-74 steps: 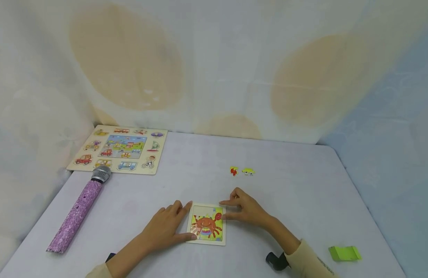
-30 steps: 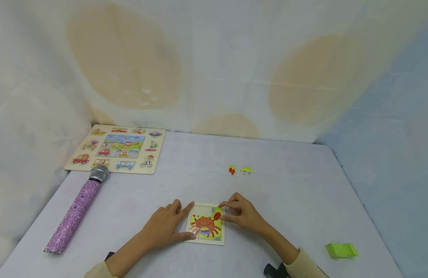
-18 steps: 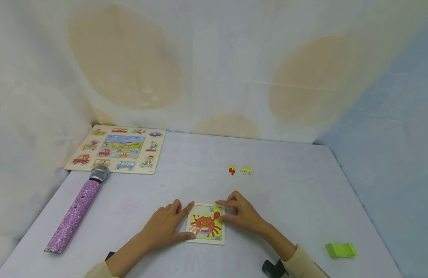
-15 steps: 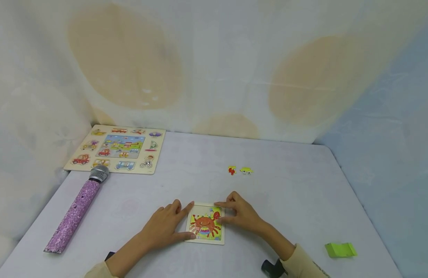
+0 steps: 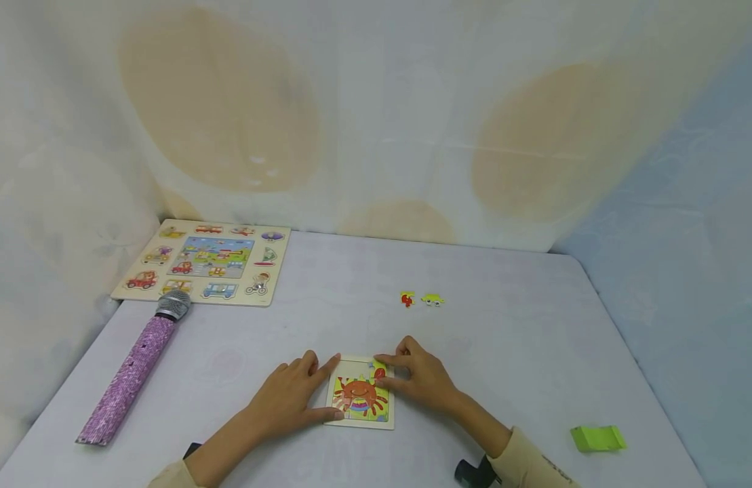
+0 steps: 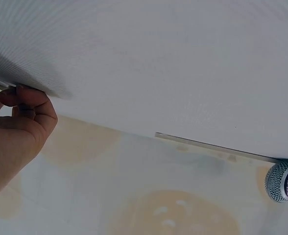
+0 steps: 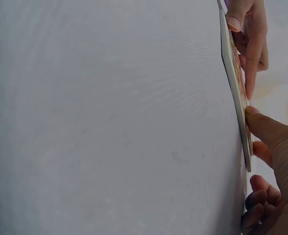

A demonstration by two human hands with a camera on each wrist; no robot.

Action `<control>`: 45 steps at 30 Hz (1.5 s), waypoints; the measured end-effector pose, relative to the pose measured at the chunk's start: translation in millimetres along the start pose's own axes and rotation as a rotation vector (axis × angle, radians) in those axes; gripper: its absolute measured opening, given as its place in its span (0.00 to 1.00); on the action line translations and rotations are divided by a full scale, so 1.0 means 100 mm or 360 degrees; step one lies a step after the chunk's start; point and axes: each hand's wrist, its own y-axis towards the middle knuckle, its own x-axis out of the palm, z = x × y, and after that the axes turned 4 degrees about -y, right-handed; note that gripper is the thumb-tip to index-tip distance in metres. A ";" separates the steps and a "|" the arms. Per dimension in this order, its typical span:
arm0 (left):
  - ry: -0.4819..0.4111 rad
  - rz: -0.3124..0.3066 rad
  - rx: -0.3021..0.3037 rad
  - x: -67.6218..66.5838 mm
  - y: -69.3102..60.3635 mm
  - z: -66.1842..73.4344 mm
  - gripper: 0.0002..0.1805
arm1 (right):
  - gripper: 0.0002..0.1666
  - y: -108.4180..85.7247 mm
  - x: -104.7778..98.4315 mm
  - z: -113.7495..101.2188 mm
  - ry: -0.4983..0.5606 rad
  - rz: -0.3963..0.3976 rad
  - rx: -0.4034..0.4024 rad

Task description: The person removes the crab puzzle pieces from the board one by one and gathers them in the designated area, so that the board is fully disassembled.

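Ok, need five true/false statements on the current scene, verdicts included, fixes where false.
1. The left hand touches the square cream-framed crab puzzle. True.
2. The small red-and-yellow puzzle piece lies inside that puzzle. False: it lies on the white-covered table, beside a small yellow-green piece.
3. In the head view, the purple glittery-handled microphone overlaps the rectangular vehicle board. True.
4. The right hand grips the microphone. False: its thumb and index finger are at the puzzle's upper right.
5. The bright green block lies left of the puzzle. False: it lies right of it.
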 end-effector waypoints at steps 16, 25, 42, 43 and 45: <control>-0.0006 -0.0004 -0.0013 0.00 -0.01 -0.01 0.51 | 0.28 0.01 -0.06 0.08 0.0026 0.0112 -0.0058; 0.0006 0.0011 -0.0006 0.01 -0.01 -0.01 0.51 | 0.26 0.00 -0.32 0.40 0.0045 0.0112 0.0094; -0.0023 -0.0019 -0.0026 0.00 -0.01 -0.01 0.51 | 0.27 0.20 -0.92 1.20 -0.0144 0.0117 0.0305; -0.0031 -0.0018 -0.0028 0.00 -0.01 -0.01 0.51 | 0.27 0.22 -0.94 1.23 -0.0148 0.0114 0.0329; -0.0044 -0.0017 -0.0026 -0.01 0.00 -0.01 0.51 | 0.27 0.26 -0.99 1.30 -0.0160 0.0100 0.0375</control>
